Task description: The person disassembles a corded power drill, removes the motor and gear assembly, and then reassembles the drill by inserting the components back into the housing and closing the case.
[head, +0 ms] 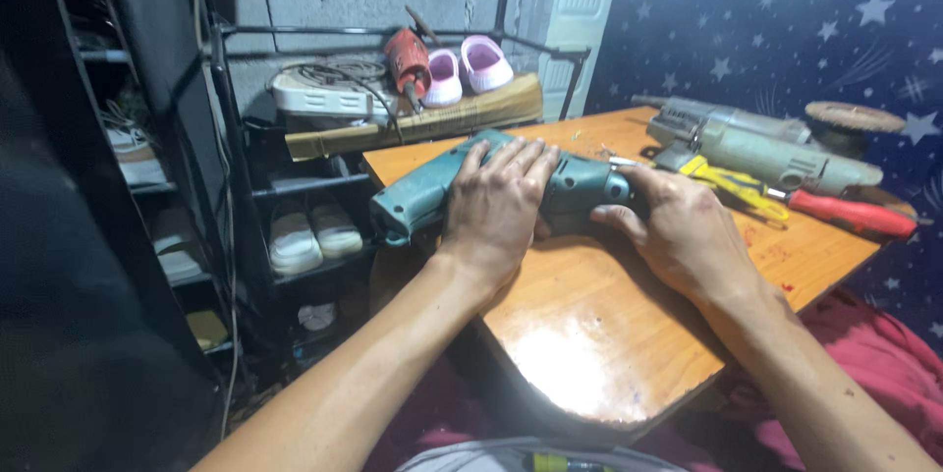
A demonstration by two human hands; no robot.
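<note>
A teal power drill (491,187) lies on its side across the upper left corner of a wooden table (589,334), near the middle of the frame. The left hand (496,207) lies flat over the drill's body, fingers spread and pressing down on it. The right hand (678,226) rests just to the right, its fingers curled against the drill's front end, thumb on the tabletop.

Past the right hand, toward the upper right, lie yellow-handled pliers (732,185) and a red-handled screwdriver (850,214), close together. Behind them sits a grey angle grinder (766,148), with a round disc (853,118) at the far right edge.

In the upper middle, a metal rack (236,138) stands against the block wall; on its shelf are a red drill (408,61), a pair of pink shoes (467,67) and a white power strip (319,94). White shoes (312,234) sit on a lower shelf at left.
</note>
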